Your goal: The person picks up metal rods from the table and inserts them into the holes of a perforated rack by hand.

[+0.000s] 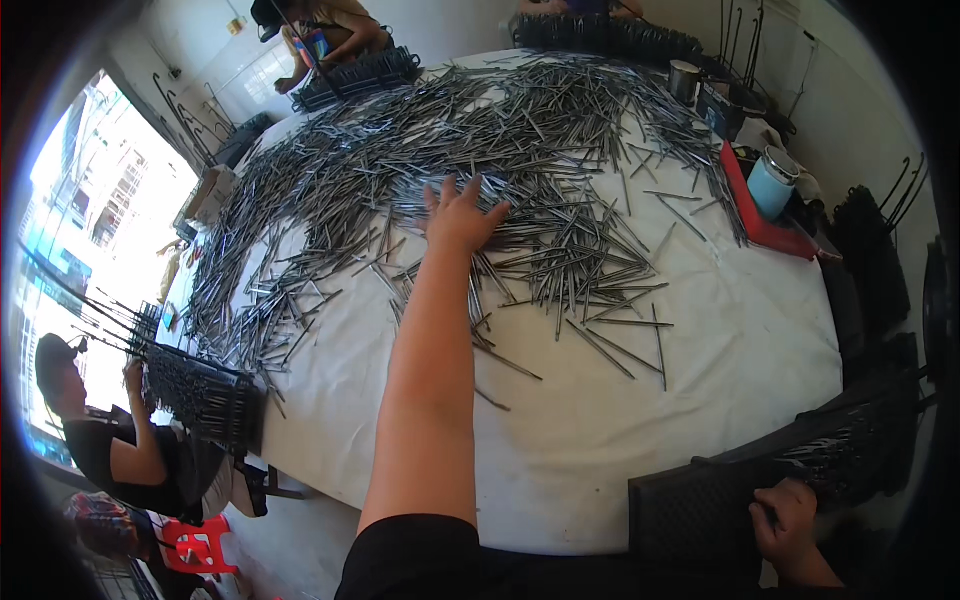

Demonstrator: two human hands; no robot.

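Note:
Stretched out over the table, my left hand (pixel 462 218) lies palm down on a big heap of thin grey metal rods (pixel 400 160). Its fingers are spread and touch rods, without closing round any. At the lower right, my right hand (pixel 788 522) is curled beside a black rack (pixel 690 510) with many small slots. Several short shiny pieces show in the rack's far part. The fingers of that hand are folded in, and whatever they may hold is hidden.
A white-covered table (pixel 720 340) carries the rods. At its right edge, a light blue cup (pixel 773 183) stands by a red tray (pixel 750 215). Other people work at black racks, one at the left (pixel 120 450) and others at the far side. A red stool (pixel 200 545) stands lower left.

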